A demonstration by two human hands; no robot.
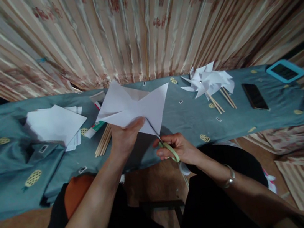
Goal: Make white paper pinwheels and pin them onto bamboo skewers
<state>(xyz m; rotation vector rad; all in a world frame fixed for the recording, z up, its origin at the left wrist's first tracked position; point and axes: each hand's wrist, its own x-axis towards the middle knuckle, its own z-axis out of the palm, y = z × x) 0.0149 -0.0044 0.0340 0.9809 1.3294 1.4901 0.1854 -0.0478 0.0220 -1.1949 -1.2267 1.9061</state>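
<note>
My left hand (126, 135) grips a white sheet of paper (131, 105) from below, its thumb pressed on top near the middle. The sheet is creased and has slits running in from its corners. In my right hand (179, 149) are scissors with pale green handles (170, 150). Their blades lie on the paper's near corner and point in toward its centre, close to my left thumb. Under and beside the paper, a bundle of wooden sticks (103, 141) rests on the cloth.
A stack of white paper sheets (56, 124) lies at the left. White paper pinwheels (207, 79) on sticks, a dark phone (254, 96) and a blue-framed device (285, 70) are at the right. A green-and-white box (95, 129) sits by the sticks. Curtains (137, 27) hang behind the cloth-covered table (188, 123).
</note>
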